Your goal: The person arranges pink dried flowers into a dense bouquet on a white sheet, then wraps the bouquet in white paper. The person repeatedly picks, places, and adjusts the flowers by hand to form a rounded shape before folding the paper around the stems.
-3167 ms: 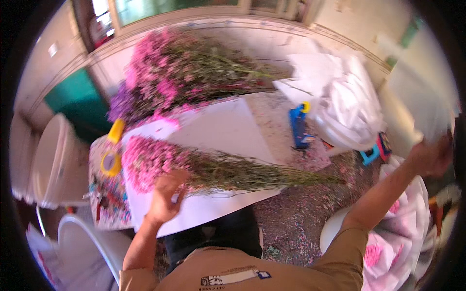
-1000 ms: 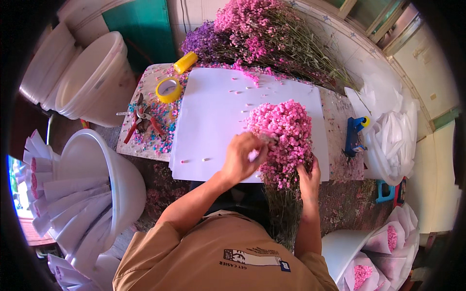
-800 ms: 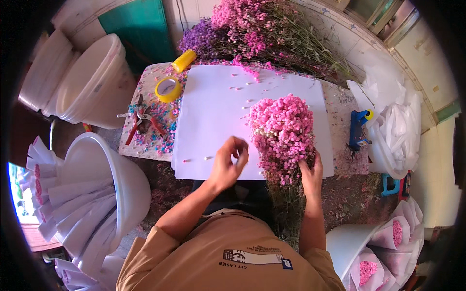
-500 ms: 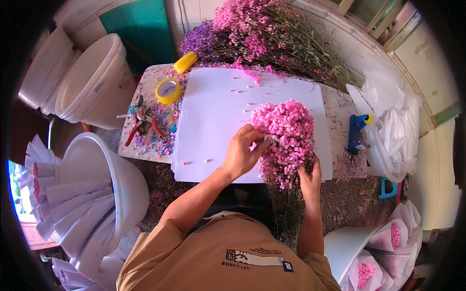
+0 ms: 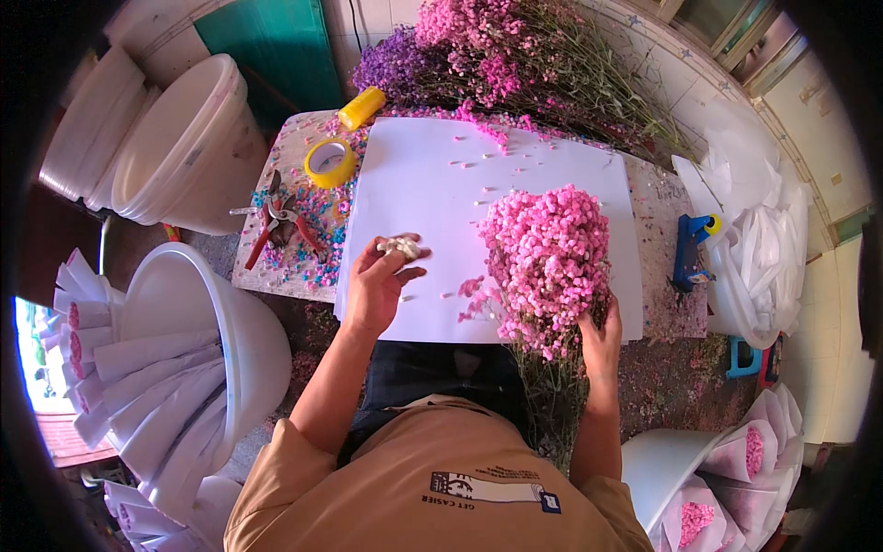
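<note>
My right hand (image 5: 600, 339) grips a full bunch of small pink dried flowers (image 5: 547, 262) low on its stems. The bunch tilts over the right part of the white paper sheets (image 5: 418, 193), its stems hanging past the table's near edge. Out to the left, my left hand (image 5: 375, 293) pinches a small whitish flower cluster (image 5: 399, 246) at its fingertips, above the paper and apart from the bunch. A loose pink sprig (image 5: 476, 299) sticks out from the bunch's left side. Several tiny fallen blooms dot the paper.
Red-handled pruning shears (image 5: 283, 225), a yellow tape roll (image 5: 329, 164) and scattered beads lie at the table's left. A blue tape dispenser (image 5: 690, 253) sits at the right. Loose pink and purple flowers (image 5: 497, 55) lie behind. White tubs (image 5: 253, 368) with wrapped bouquets flank me.
My left hand has moved left, away from the bunch, carrying the whitish cluster. My right hand keeps its hold on the pink flowers, and the view has shifted slightly.
</note>
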### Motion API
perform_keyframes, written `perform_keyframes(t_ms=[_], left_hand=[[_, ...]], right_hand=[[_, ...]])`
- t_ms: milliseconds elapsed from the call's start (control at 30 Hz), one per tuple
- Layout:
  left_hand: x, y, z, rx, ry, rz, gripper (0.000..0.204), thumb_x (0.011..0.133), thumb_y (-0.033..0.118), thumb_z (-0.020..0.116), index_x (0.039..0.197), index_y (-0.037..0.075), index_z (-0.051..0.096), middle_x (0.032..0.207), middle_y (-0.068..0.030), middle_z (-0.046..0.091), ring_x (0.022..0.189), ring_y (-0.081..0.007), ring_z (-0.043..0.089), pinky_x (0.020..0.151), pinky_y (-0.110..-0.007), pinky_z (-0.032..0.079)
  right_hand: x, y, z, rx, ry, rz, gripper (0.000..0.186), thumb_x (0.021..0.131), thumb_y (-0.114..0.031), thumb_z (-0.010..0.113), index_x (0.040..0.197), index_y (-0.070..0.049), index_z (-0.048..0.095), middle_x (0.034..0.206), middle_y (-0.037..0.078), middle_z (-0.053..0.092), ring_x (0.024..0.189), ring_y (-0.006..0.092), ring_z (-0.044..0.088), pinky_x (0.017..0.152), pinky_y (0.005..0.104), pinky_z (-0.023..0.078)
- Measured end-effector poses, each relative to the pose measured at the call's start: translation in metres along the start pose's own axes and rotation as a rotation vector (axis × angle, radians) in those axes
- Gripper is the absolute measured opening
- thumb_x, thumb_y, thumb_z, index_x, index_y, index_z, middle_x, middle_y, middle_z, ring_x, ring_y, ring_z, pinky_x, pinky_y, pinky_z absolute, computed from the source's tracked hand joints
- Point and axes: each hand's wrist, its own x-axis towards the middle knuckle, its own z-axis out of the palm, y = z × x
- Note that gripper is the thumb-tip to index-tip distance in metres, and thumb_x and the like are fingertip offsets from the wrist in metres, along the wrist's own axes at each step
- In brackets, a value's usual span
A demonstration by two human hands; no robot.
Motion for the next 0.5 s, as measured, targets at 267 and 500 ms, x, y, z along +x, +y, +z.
perform_keyframes(t_ms=[267,500], left_hand=[[0.035,-0.020,0.047,0.462,-0.273,-0.029,0.032,0.091,-0.004,0.055,0.121,-0.001,0.065,0.093,-0.0050,0.055,0.067,-0.0129,0.057,0.058,-0.027,0.050],[0.047,-0.035,0.024,0.807,-0.130,0.106,0.008,0.096,0.004,0.068,0.102,0.002,0.062,0.073,-0.0011,0.060,0.061,-0.0101,0.054,0.057,-0.026,0.046]], right_hand=[[-0.004,-0.005,-0.005,0.024,-0.039,0.033,0.069,0.095,-0.025,0.076,0.150,0.001,0.044,0.148,0.018,0.052,0.134,0.0290,0.051,0.113,0.0435,0.041],[-0.013,-0.028,-0.035,0.371,-0.347,0.033,0.097,0.087,-0.022,0.085,0.162,-0.002,0.027,0.148,0.018,0.053,0.136,0.0280,0.050,0.109,0.0419,0.044]])
